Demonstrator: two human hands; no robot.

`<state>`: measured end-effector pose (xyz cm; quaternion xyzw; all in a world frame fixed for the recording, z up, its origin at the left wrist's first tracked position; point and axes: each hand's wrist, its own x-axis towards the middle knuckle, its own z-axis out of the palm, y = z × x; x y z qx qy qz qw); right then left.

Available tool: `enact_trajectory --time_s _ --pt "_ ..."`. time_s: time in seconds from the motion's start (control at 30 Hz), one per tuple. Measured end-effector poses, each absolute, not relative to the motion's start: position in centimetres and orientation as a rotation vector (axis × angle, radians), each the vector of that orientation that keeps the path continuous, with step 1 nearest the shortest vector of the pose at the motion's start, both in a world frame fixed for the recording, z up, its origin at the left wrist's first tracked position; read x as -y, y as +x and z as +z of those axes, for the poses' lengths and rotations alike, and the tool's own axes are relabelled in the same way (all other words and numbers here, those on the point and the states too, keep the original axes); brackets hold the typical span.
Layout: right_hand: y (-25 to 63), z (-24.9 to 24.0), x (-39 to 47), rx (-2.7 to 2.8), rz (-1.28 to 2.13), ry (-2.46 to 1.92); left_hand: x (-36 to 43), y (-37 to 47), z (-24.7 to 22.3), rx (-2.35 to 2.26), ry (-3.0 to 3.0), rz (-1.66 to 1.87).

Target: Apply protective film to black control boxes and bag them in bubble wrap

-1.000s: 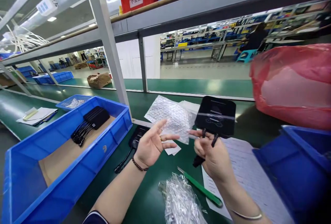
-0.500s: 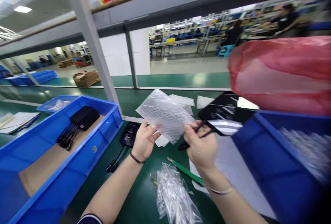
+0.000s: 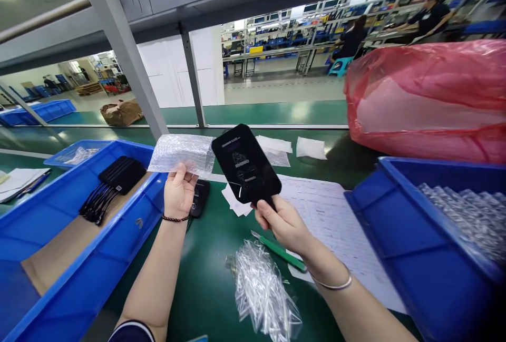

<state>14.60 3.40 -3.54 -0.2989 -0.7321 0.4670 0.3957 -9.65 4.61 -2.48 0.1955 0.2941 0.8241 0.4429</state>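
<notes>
A clear bubble wrap bag (image 3: pixel 182 153) is pinched in my left hand (image 3: pixel 179 192), raised over the left of the green bench. My right hand (image 3: pixel 282 221) grips the lower end of a flat black device (image 3: pixel 247 165) with printed graphics, held up just right of the bag; the two are close together. Behind my left hand another black device (image 3: pixel 201 197) lies on the bench, partly hidden. Below my right hand lie a green-handled tool (image 3: pixel 280 252) and a heap of clear plastic bags (image 3: pixel 263 289).
A blue bin (image 3: pixel 138 226) with black cabled devices stands left. At right are a blue bin (image 3: pixel 415 226) of clear bags and a red plastic bag (image 3: pixel 427 105). Written paper (image 3: pixel 336 221) lies on the bench. A metal post (image 3: pixel 122 41) rises at left. Two people sit far off.
The bubble bag has moved left with my left hand, away from my right hand. The black device has been lifted from the right side and turned upright in my right hand. The view has shifted slightly.
</notes>
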Motion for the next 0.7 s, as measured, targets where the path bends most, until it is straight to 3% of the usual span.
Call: enact_trajectory --time_s 0.17,0.47,0.7 --pt "14.4 -4.2 -3.4 1.906 1.273 -0.750 -4.7 -9.1 -2.7 -0.682 0.486 2.076" --pt "14.8 -3.9 -4.1 1.855 1.758 -0.559 -4.9 -8.4 -3.0 -0.617 0.504 2.241" --pt "15.8 -4.6 -3.7 1.668 1.977 -0.661 -4.5 -7.8 -2.2 -0.600 0.459 2.202"
